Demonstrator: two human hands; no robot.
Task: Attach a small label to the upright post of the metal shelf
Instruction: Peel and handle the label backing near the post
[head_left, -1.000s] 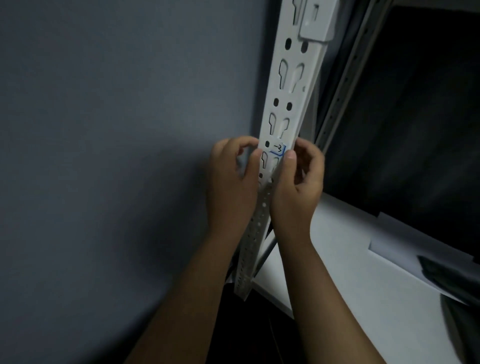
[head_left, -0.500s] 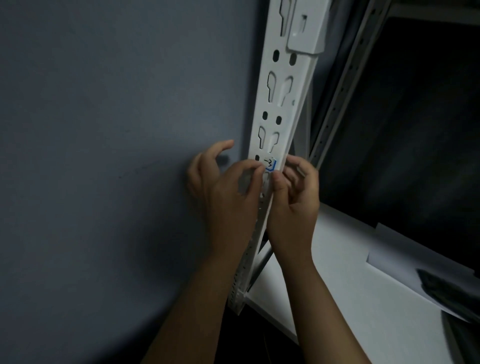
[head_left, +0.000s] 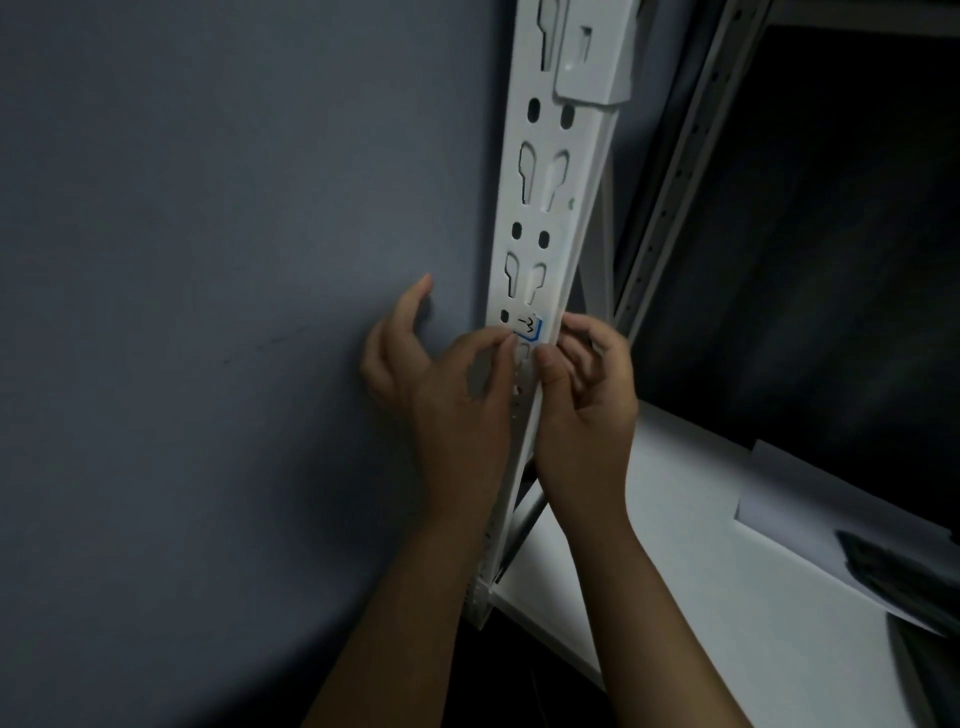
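A white metal shelf post (head_left: 553, 208) with keyhole slots runs up the middle, close to a grey wall. A small white label (head_left: 527, 327) with a blue edge and black handwriting lies flat on the post's front face. My left hand (head_left: 441, 384) touches the label's lower left corner with its thumb tip, while its other fingers spread loosely toward the wall. My right hand (head_left: 587, 384) holds the post just below the label, thumb on the front face and fingers curled round the right edge.
The grey wall (head_left: 234, 312) sits just left of the post. A white shelf board (head_left: 675, 545) lies lower right, carrying a white sheet (head_left: 795, 499) and a dark object (head_left: 904, 577). A second perforated upright (head_left: 680, 171) stands behind.
My left fingers have lifted off the post and spread toward the wall, leaving only the thumb at the label. My right thumb has slid from the label's edge to just below it.
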